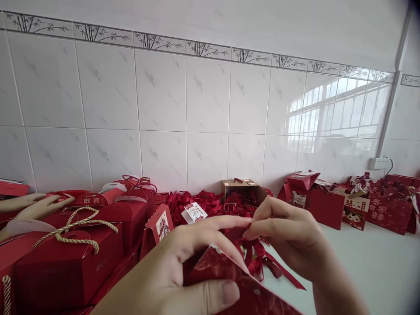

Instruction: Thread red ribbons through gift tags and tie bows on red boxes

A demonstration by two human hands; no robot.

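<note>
My left hand (pixel 197 271) grips a red patterned paper gift box (pixel 226 267), seen only in part at the bottom of the view. The thumb lies on its near face and the fingers reach behind its raised edge. Close to my left index fingertip, my right hand (pixel 285 236) is closed in a pinch. Whatever lies between those right fingertips is too small and hidden to make out. Just behind the hands, dark red ribbons (pixel 257 258) lie on the white table (pixel 370 271).
Red gift boxes with a gold rope (pixel 78 225) crowd the left. Another person's hands (pixel 36 205) are at the far left. A heap of red ribbons (pixel 210 201), a brown carton (pixel 262 192) and more red boxes (pixel 328 208) line the tiled wall.
</note>
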